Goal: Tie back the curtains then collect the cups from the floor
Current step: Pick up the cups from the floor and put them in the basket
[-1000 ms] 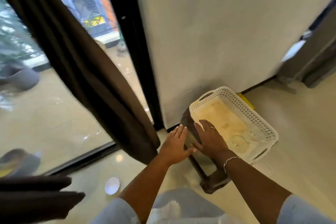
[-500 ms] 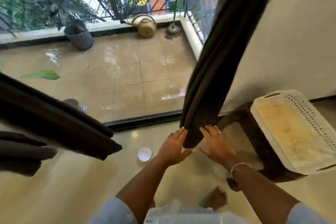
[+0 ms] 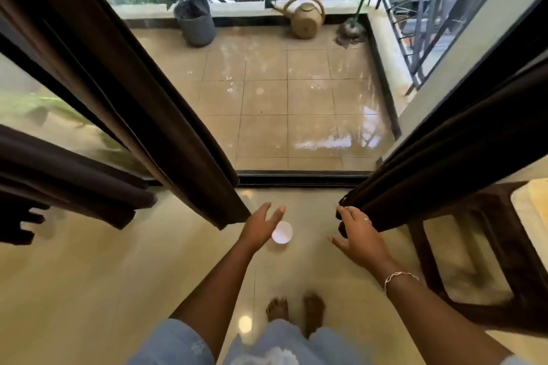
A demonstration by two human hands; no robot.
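A white cup (image 3: 282,232) stands on the shiny cream floor in front of the glass door. My left hand (image 3: 261,227) hovers over it with fingers straight and holds nothing. My right hand (image 3: 357,235) is open too, its fingertips touching the lower edge of the dark brown right curtain (image 3: 444,163). The left curtain (image 3: 124,89) hangs down to the left of my left hand. Another dark curtain panel (image 3: 59,175) reaches in from the far left.
A dark brown plastic stool (image 3: 486,249) stands at the right with a white basket (image 3: 533,204) on it. My bare feet (image 3: 293,310) are below the cup. Beyond the glass lie a wet tiled balcony, a plant pot (image 3: 197,22) and a watering can (image 3: 305,16).
The view swung left from the stool and basket to the gap between the curtains. Both hands left the stool; the left now hovers over the cup, the right touches the right curtain.
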